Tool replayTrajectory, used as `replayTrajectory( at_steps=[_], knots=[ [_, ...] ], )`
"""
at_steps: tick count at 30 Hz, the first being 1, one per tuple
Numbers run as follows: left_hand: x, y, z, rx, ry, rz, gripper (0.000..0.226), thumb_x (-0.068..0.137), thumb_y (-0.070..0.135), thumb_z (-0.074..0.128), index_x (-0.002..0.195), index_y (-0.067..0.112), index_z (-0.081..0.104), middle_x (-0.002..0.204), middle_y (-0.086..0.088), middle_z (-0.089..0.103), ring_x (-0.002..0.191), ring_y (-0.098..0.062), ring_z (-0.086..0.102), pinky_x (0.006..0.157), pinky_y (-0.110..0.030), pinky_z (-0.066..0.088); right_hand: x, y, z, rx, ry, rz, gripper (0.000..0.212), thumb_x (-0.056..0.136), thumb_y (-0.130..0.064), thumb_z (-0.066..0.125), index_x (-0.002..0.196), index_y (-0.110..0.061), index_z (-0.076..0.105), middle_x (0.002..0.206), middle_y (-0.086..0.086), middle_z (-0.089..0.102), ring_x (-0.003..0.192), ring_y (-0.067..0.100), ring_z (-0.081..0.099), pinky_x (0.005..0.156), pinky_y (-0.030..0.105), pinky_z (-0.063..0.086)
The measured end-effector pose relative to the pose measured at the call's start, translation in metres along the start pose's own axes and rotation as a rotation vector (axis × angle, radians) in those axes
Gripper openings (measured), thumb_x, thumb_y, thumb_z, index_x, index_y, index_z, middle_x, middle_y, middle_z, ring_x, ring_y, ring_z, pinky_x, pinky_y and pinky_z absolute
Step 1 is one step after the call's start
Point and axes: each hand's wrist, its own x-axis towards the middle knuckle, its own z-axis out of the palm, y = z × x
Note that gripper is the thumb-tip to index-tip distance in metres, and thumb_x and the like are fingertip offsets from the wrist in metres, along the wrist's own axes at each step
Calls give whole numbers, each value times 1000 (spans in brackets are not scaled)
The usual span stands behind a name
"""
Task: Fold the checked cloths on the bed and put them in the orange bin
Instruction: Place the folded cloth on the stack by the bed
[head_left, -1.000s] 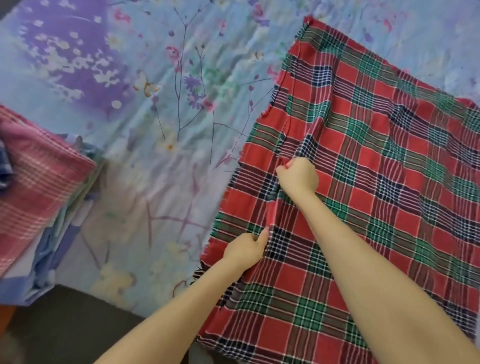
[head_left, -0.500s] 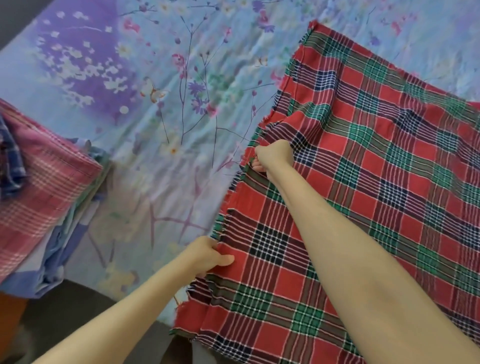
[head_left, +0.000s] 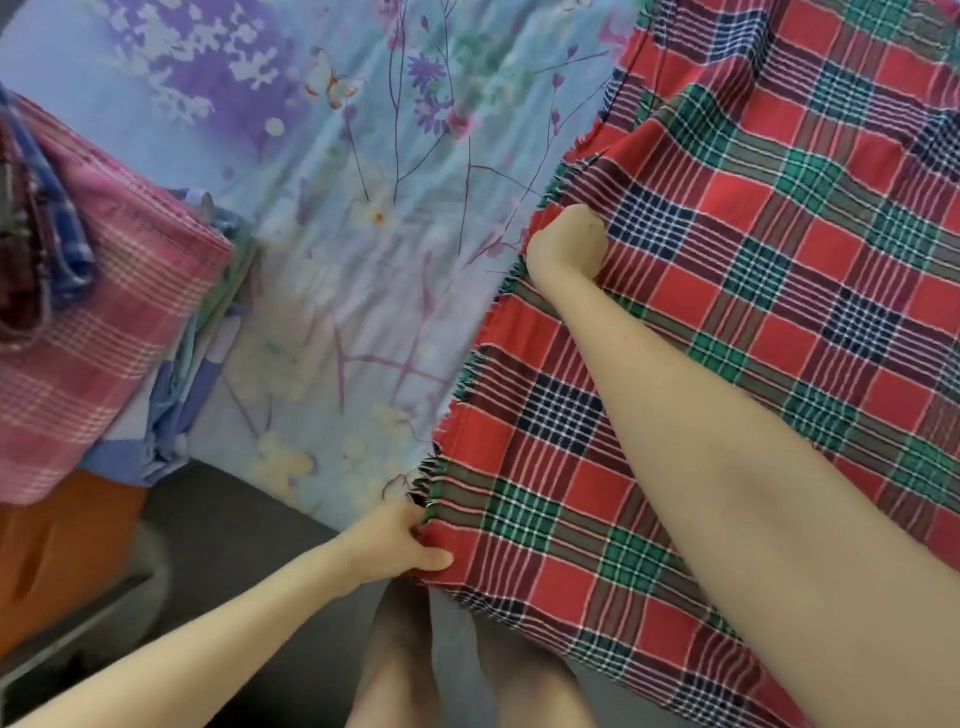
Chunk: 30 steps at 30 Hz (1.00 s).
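Your left hand (head_left: 400, 545) pinches the fringed left edge of the red checked cloth (head_left: 727, 312) at the near side of the bed (head_left: 363, 208). Your right hand (head_left: 566, 244) grips the same edge farther up. The cloth lies spread over the floral sheet. At left, a pink checked cloth (head_left: 104, 338) tops a pile above the orange bin (head_left: 62, 545).

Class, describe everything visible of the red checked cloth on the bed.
The red checked cloth is a woven plaid with green and navy squares, white lines and a frayed edge. It lies spread on the bed sheet, its near part hanging over the bed's edge. The left hand pinches the frayed edge; the right hand grips it farther up.
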Motion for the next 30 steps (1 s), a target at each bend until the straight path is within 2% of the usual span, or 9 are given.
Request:
replayTrajectory(
  at_steps=[2, 7, 10, 13, 17, 19, 23, 26, 30],
  knots=[
    [-4, -17, 2, 173, 60, -31, 12, 83, 31, 69, 91, 21, 69, 96, 5, 72, 92, -10, 65, 88, -25, 50, 1, 0, 2, -44, 14, -26, 25, 96, 0, 41, 115, -2, 56, 121, 12, 60, 111, 25, 57, 78, 26, 43],
    [-9, -38, 3, 289, 427, -138, 30, 89, 29, 59, 71, 4, 63, 69, -9, 70, 70, -22, 66, 73, -35, 51, 0, 2, 4, -72, 30, -75, 25, 96, -2, 43, 118, -1, 55, 124, 14, 58, 113, 27, 57, 87, 31, 47],
    [-5, -27, 3, 444, 373, -158, 30, 90, 26, 55, 68, 6, 61, 66, -6, 67, 73, -24, 66, 70, -34, 52, 2, 6, 5, -44, 5, -88, 22, 94, -4, 48, 114, -1, 57, 117, 15, 62, 107, 28, 61, 86, 32, 51],
    [-1, 4, -16, 587, 405, -145, 28, 90, 27, 51, 65, 13, 50, 64, 1, 54, 73, -21, 58, 63, -26, 43, 6, 8, 4, 108, -62, -60, 21, 90, -16, 52, 101, 0, 59, 98, 19, 68, 89, 34, 68, 76, 44, 57],
    [1, 63, -58, 502, 554, -42, 31, 90, 29, 51, 69, 9, 61, 67, -2, 65, 70, -22, 63, 68, -27, 49, 18, 13, -21, 126, -6, -73, 28, 92, -25, 50, 81, -3, 63, 76, 11, 67, 67, 27, 66, 63, 38, 57],
    [7, 94, -74, 423, 627, 53, 26, 90, 26, 54, 81, 5, 66, 80, -12, 71, 81, -27, 66, 78, -33, 53, 17, 20, -42, 48, 27, -113, 27, 93, -18, 44, 75, -7, 61, 69, 6, 59, 61, 23, 56, 58, 30, 45],
    [24, 158, -87, 236, 742, 214, 21, 89, 18, 53, 87, 1, 66, 87, -15, 70, 83, -29, 64, 73, -35, 49, 28, 43, -67, -62, 29, -148, 25, 89, -9, 44, 103, -12, 65, 97, 7, 67, 90, 28, 61, 66, 27, 38],
    [46, 212, -95, 104, 724, 272, 23, 90, 21, 51, 79, 5, 63, 81, -14, 68, 70, -24, 55, 67, -30, 44, 61, 52, -90, -114, 52, -173, 30, 91, -9, 45, 116, -13, 62, 108, 8, 67, 96, 30, 61, 72, 30, 44],
    [79, 282, -106, 43, 760, 358, 25, 91, 20, 51, 83, 2, 66, 77, -14, 66, 75, -29, 60, 71, -34, 48, 109, 56, -116, -186, 79, -151, 32, 96, -13, 44, 124, -15, 57, 116, 6, 65, 102, 29, 60, 75, 31, 45]
  ],
)
